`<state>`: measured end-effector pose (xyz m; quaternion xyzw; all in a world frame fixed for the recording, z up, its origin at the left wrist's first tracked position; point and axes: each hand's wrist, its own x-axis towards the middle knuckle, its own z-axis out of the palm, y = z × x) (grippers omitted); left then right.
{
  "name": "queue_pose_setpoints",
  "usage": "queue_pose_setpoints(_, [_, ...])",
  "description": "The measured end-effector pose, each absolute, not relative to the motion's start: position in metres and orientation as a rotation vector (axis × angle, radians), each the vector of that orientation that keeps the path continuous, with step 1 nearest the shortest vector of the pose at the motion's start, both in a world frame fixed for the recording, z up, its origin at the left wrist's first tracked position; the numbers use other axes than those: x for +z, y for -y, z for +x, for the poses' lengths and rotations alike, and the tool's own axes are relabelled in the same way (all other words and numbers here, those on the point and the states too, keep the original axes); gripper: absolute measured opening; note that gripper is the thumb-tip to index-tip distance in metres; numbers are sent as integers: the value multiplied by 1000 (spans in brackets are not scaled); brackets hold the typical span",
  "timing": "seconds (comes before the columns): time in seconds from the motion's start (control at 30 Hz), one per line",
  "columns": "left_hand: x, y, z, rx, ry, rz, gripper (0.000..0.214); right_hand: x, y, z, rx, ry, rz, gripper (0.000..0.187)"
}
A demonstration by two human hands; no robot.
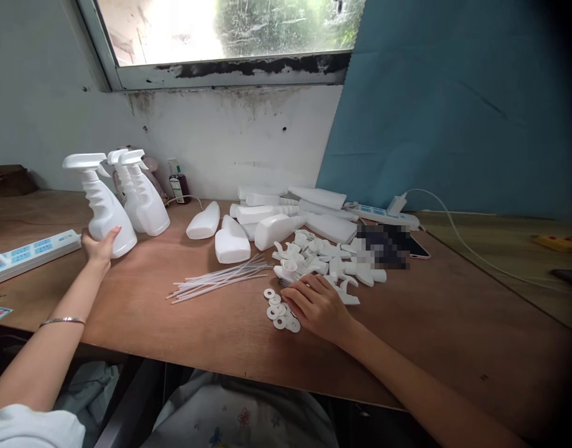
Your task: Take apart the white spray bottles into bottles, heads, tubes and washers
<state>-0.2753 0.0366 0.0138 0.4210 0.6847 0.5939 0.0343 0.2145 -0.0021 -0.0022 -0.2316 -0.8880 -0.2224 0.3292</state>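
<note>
My left hand (101, 247) grips the lower body of a white spray bottle (106, 208) with its trigger head on, tilted slightly on the table's left. Two more spray bottles (148, 202) with heads stand just behind it. At the centre right, my right hand (318, 306) rests palm down with fingers curled together. Its fingertips are beside several flat white washers (280, 322) and against the near edge of a pile of white trigger heads (332, 261). Whatever those fingers may hold is hidden. Thin white dip tubes (216, 282) lie in a loose bundle between my hands.
Headless white bottles (272, 230) lie heaped towards the wall. A power strip (34, 255) sits at far left, another (383, 216) at the back right with a plugged-in cable. A dark tablet (414, 242), partly blurred, lies beside the trigger heads. A small dark bottle (178, 185) stands behind.
</note>
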Motion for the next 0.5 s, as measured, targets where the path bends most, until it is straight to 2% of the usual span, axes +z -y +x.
queue_pose_setpoints(0.13, [28, -20, -241, 2144, -2205, 1327, 52, -1, 4, 215, -489, 2306, -580, 4])
queue_pose_setpoints(0.2, [42, -18, -215, 2216, -2231, 1566, 49, -1, 4, 215, -424, 2283, -574, 3])
queue_pose_setpoints(0.27, [57, -21, -184, 2307, -2155, 1899, 56, -1, 3, 215, -315, 2243, -584, 7])
queue_pose_setpoints(0.37, [70, -26, -134, 2136, -1749, 2663, 55, -1, 3, 215, -42, 2132, -694, 21])
queue_pose_setpoints(0.5, [64, -25, -75, 2003, -1263, 3216, 29, 4, 5, 215, 360, 1943, -933, 34])
